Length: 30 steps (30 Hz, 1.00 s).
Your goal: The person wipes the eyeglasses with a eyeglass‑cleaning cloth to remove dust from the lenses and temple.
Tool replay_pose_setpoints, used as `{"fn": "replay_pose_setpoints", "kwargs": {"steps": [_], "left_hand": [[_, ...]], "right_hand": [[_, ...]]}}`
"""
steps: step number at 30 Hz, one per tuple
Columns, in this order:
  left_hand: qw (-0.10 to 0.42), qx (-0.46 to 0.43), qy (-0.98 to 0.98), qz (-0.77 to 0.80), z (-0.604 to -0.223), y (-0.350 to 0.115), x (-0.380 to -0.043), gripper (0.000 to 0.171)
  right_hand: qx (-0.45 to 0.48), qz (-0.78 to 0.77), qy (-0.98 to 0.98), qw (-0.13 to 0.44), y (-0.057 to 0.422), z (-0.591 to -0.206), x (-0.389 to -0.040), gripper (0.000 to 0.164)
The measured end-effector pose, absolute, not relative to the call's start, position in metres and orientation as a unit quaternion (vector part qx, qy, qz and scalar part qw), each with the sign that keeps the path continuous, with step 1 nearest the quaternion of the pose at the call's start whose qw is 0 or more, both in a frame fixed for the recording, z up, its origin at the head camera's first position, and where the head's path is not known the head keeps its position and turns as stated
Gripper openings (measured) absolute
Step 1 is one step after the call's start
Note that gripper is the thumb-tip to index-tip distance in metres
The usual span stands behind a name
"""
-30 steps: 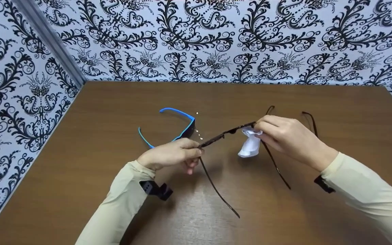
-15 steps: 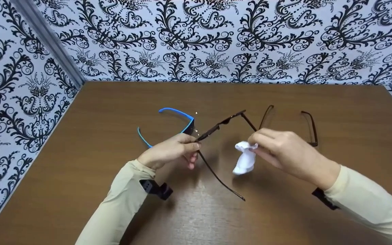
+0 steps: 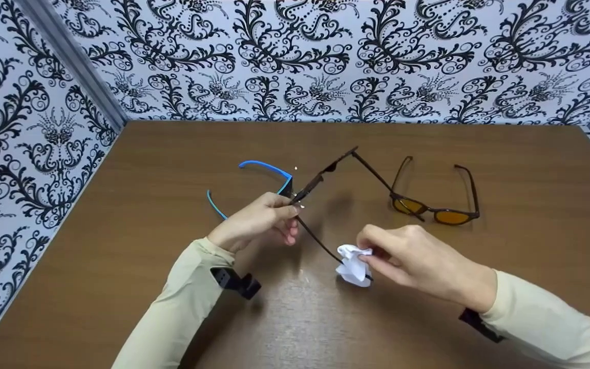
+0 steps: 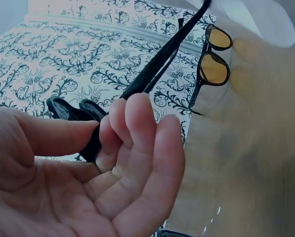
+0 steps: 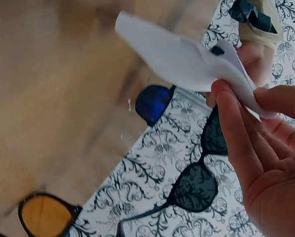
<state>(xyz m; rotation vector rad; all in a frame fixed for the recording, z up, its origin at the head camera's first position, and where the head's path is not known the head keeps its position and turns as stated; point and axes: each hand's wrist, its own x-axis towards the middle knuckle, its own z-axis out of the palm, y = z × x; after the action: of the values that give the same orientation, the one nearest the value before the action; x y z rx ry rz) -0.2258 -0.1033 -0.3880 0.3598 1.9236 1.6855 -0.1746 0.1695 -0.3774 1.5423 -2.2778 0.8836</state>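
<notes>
My left hand pinches a pair of dark sunglasses between thumb and fingers at one corner of the frame, near the hinge. They are held above the table with both temples unfolded, and their dark lenses show in the right wrist view. A white cloth is pinched by my right hand. It wraps over the end of the nearer temple, whose dark tip pokes out past the fold. The other temple reaches away to the right, overlapping the amber glasses in the head view.
Glasses with amber lenses lie on the brown table at the right, temples pointing back. Blue-framed glasses lie behind my left hand, partly hidden by it. Patterned walls stand at the back and left.
My right hand has moved from the far temple's hinge toward me and left, bringing the cloth onto the nearer temple. The sunglasses have swung, their far end going up and left.
</notes>
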Motion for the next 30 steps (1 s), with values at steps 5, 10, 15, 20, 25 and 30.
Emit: {"fn": "replay_pose_setpoints", "kwargs": {"steps": [5, 10, 15, 20, 25, 30], "left_hand": [[0.28, 0.13, 0.709, 0.634, -0.387, -0.099, -0.223, 0.015], [0.279, 0.128, 0.709, 0.635, -0.387, -0.093, -0.219, 0.016], [0.282, 0.138, 0.708, 0.633, -0.388, -0.086, -0.214, 0.018], [0.287, 0.144, 0.699, 0.638, -0.387, -0.082, -0.209, 0.017], [0.303, 0.148, 0.684, 0.648, -0.386, -0.082, -0.208, 0.018], [0.315, 0.148, 0.678, 0.647, -0.381, -0.089, -0.209, 0.018]], "right_hand": [[0.487, 0.341, -0.794, 0.127, 0.16, -0.384, -0.175, 0.024], [0.424, 0.371, -0.817, 0.123, 0.147, -0.386, -0.178, 0.02], [0.399, 0.401, -0.817, 0.114, 0.134, -0.384, -0.182, 0.017], [0.387, 0.419, -0.812, 0.122, 0.126, -0.384, -0.187, 0.015], [0.397, 0.434, -0.799, 0.121, 0.127, -0.385, -0.19, 0.015], [0.453, 0.431, -0.774, 0.102, 0.136, -0.386, -0.189, 0.017]]}}
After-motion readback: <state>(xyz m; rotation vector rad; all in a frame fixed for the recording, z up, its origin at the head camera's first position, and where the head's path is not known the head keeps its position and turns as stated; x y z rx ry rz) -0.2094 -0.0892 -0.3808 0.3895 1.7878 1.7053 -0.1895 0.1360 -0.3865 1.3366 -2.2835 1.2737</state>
